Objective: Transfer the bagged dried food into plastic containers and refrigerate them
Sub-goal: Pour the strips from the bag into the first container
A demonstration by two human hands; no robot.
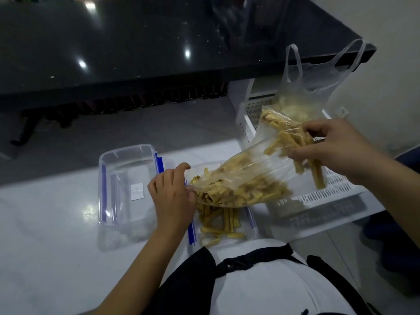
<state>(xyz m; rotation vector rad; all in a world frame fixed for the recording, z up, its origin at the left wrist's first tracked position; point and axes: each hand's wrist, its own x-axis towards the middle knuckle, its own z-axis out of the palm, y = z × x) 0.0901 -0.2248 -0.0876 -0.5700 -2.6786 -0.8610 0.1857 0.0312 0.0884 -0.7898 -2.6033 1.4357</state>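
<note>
Dried yellow-tan food sticks (241, 189) filled a clear, thin plastic bag (250, 160) that was tipped mouth-down over a clear rectangular plastic container with blue side clips (251, 220), and some sticks already lay loose on its floor. From the head view, the left hand (172, 196) had its fingers pinched on the bag's open mouth, just above the container's near-left edge, while the right hand (336, 146) gripped the raised closed end of the bag, lifting it so the contents slid down. Just left of the container, its clear lid with blue seals (122, 192) lay upturned on the white bench (45, 223). A second clear carrier bag (318, 87) with pale contents stood in a white perforated plastic basket (318, 196) on the right. Pouring seemed well in hand but unfinished; the next move likely called for raising the closed end higher and shaking gently, keeping the mouth inside the rim.
</note>
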